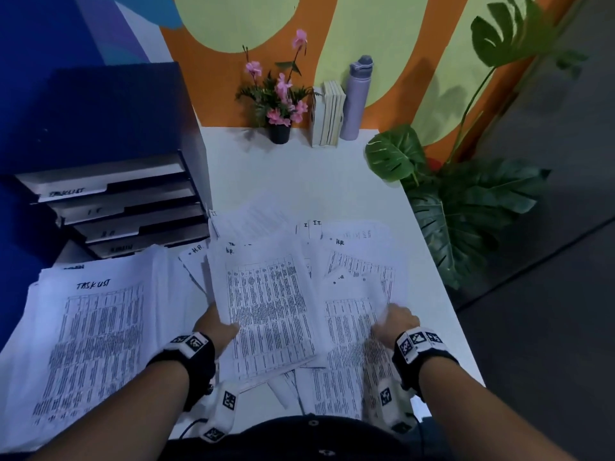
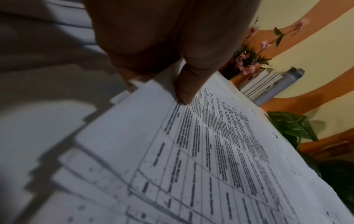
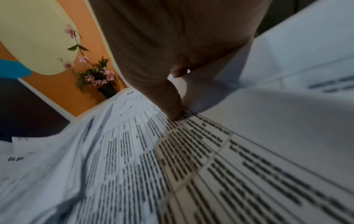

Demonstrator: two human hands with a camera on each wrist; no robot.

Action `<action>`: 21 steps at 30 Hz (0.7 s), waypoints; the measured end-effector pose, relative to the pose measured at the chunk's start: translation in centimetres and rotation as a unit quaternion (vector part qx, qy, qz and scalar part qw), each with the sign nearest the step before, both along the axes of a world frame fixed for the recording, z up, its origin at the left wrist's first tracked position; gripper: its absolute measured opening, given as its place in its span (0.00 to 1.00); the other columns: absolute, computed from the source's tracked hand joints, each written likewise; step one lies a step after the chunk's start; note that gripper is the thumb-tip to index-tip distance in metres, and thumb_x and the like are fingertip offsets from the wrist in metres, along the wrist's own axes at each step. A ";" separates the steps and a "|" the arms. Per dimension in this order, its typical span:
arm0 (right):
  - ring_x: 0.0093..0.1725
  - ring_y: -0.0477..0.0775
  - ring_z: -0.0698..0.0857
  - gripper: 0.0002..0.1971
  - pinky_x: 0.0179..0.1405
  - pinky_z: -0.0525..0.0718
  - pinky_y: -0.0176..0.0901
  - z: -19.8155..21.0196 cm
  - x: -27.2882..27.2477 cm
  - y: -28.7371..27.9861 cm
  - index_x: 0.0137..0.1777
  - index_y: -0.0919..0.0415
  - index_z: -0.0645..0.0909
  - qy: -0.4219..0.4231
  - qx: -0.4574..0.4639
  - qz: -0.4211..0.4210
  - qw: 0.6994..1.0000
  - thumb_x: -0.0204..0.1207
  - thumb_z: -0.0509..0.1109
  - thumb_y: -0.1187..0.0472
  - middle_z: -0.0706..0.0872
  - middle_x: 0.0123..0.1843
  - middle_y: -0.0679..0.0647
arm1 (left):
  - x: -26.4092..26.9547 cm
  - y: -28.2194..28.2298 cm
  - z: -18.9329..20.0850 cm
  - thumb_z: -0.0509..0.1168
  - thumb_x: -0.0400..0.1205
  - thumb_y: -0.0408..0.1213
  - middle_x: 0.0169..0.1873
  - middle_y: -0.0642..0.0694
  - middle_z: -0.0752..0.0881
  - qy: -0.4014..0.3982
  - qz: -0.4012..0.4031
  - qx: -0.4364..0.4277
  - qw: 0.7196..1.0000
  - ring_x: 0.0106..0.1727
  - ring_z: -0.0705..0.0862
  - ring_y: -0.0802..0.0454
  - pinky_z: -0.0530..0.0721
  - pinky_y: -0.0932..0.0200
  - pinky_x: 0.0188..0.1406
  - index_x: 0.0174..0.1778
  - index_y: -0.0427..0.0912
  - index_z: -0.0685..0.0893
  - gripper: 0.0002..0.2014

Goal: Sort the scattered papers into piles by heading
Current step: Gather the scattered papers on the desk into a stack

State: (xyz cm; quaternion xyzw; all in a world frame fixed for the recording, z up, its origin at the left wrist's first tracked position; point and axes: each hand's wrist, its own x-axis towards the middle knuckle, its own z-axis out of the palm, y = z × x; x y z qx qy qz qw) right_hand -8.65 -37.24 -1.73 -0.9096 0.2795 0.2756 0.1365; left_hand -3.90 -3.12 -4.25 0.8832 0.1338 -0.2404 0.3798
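Many overlapping white papers (image 1: 269, 294), dense printed tables

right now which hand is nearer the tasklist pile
Left. The left hand grips the H.R. sheet at its left edge, just beside the TASKLIST pile. The right hand has its grip on sheets at the far right, across the H.R. sheet from the pile.

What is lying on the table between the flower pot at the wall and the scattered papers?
Nothing: in the head view, the white table is bare between the flower pot and the far edge of the scattered papers.
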 end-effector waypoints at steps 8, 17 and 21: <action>0.77 0.64 0.73 0.33 0.76 0.70 0.50 2.0 3.3 -3.2 0.79 0.72 0.66 -0.216 0.175 -0.219 0.935 0.79 0.71 0.56 0.72 0.79 0.65 | 1.4 1.3 0.3 0.69 0.80 0.36 0.72 0.36 0.76 -0.024 0.115 -0.016 0.993 0.69 0.77 0.37 0.73 0.51 0.71 0.79 0.37 0.67 0.32; 0.62 0.70 0.78 0.39 0.56 0.79 0.49 1.0 5.3 -2.9 0.83 0.59 0.56 -0.131 0.112 -0.236 0.956 0.76 0.71 0.56 0.61 0.77 0.68 | 0.4 1.3 -0.5 0.65 0.82 0.37 0.67 0.37 0.81 0.004 0.126 -0.015 0.992 0.60 0.81 0.41 0.75 0.58 0.58 0.81 0.43 0.63 0.31; 0.59 0.67 0.82 0.39 0.50 0.82 0.51 0.8 6.0 -1.1 0.80 0.69 0.59 -0.115 0.166 -0.250 0.947 0.74 0.76 0.63 0.77 0.67 0.70 | 0.3 1.3 -0.3 0.62 0.82 0.34 0.68 0.37 0.80 0.015 0.122 -0.002 0.992 0.63 0.81 0.38 0.76 0.56 0.62 0.82 0.43 0.61 0.31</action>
